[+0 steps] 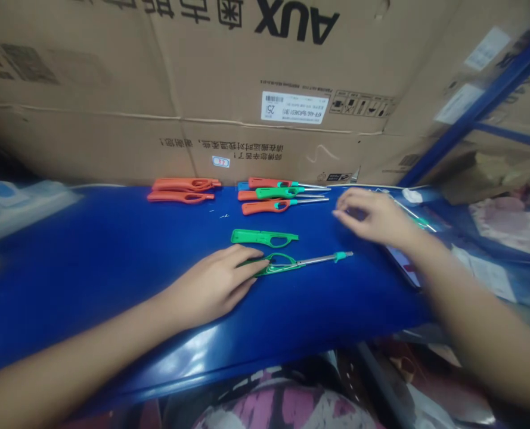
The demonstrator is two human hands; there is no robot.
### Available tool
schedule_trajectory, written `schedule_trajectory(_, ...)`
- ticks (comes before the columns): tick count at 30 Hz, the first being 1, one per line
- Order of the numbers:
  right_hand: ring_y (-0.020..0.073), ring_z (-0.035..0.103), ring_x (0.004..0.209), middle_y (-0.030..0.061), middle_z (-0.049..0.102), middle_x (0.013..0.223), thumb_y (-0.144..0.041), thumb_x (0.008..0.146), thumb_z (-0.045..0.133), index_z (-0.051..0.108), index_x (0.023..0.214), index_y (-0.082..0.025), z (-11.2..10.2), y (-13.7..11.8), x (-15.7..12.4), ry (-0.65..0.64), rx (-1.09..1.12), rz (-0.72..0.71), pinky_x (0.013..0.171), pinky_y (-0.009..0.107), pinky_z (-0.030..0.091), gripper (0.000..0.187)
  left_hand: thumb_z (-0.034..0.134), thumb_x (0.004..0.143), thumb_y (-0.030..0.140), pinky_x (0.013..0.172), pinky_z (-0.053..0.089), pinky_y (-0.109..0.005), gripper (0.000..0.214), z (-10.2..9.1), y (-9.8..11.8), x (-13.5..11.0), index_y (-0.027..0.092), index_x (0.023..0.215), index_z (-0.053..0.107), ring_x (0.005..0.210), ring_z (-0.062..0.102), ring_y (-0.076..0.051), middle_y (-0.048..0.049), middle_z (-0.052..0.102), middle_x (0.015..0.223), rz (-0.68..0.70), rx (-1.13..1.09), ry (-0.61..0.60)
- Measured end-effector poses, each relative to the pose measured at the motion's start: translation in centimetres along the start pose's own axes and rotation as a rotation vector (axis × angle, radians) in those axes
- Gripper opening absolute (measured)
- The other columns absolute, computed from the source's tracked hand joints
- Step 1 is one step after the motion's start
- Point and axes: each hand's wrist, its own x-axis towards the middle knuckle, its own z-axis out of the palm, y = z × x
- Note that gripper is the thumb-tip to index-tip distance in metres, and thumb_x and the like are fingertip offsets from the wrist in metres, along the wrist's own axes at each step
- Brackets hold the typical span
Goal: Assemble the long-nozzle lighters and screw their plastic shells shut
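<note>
My left hand [215,283] lies flat on the blue table [112,262], fingertips pressing the handle end of a green gas lighter [291,261] whose metal tube points right. Just beyond it lies a loose green handle shell [265,238]. My right hand [374,217] hovers over the table to the right, fingers curled in a loose pinch; whether they hold anything is hidden. Assembled orange and green lighters [276,193] lie at the back centre. Two orange handle shells [184,189] lie at the back left.
Big cardboard boxes [229,89] form a wall right behind the table. A blue shelf post [479,107] slants at the right. Thin metal tubes [419,217] lie beyond my right hand. A clear plastic tray [18,199] sits at the left edge.
</note>
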Motion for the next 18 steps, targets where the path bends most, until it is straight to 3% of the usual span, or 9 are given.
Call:
schedule_trajectory(2,0.0193,0.062,0.075,0.0068,0.069,0.085,-0.041,0.089,0.059,0.059,0.063,-0.019,-1.2,4.4,0.3,-0.012,-0.224,0.335,0.067,0.030,0.042,0.033,0.044,0.101,0.022,0.097,0.054,-0.044,0.036,0.1,0.0,0.1,0.022,0.133,0.061,0.118,0.059,-0.026,-0.0100,0.061,0.133,0.021,0.001,0.015)
schedule_trajectory(4,0.0215,0.061,0.078,0.0101,0.071,0.089,-0.041,0.087,0.061,0.065,0.073,-0.019,-2.0,8.1,0.5,-0.105,-0.324,0.654,0.063,0.031,0.038,0.026,0.043,0.101,0.020,0.095,0.055,-0.043,0.035,0.1,0.1,0.3,0.022,0.130,0.063,0.116,0.060,-0.026,-0.0096,0.063,0.131,0.044,-0.004,0.032)
schedule_trajectory(5,0.0227,0.062,0.082,0.0127,0.072,0.095,-0.038,0.086,0.061,0.068,0.081,-0.018,-2.1,9.6,0.5,-0.116,-0.326,0.703,0.064,0.031,0.037,0.022,0.043,0.101,0.019,0.095,0.056,-0.042,0.035,0.2,0.1,0.3,0.022,0.129,0.064,0.115,0.061,-0.025,-0.0093,0.063,0.130,0.054,-0.007,0.041)
schedule_trajectory(9,0.0229,0.065,0.085,0.0160,0.073,0.093,-0.028,0.086,0.059,0.073,0.088,-0.011,-1.5,12.7,0.4,-0.135,-0.290,0.796,0.067,0.030,0.040,0.022,0.043,0.099,0.014,0.095,0.056,-0.043,0.039,0.3,0.0,0.4,0.022,0.131,0.062,0.115,0.061,-0.024,-0.0089,0.065,0.130,0.077,-0.019,0.054)
schedule_trajectory(14,0.0190,0.066,0.073,0.0079,0.073,0.078,-0.024,0.077,0.065,0.074,0.079,-0.014,0.5,13.6,0.5,-0.136,-0.217,0.856,0.063,0.025,0.044,0.014,0.042,0.099,0.012,0.096,0.055,-0.045,0.040,0.2,-0.1,0.5,0.022,0.133,0.061,0.116,0.059,-0.025,-0.0084,0.064,0.132,0.078,-0.048,0.034)
schedule_trajectory(18,0.0169,0.065,0.067,0.0071,0.072,0.073,-0.017,0.073,0.065,0.074,0.076,-0.013,1.5,13.8,0.8,-0.117,-0.199,0.865,0.059,0.024,0.044,0.010,0.042,0.098,0.010,0.099,0.054,-0.044,0.044,0.2,-0.1,0.5,0.022,0.138,0.057,0.120,0.056,-0.024,-0.0071,0.063,0.136,0.081,-0.076,0.028)
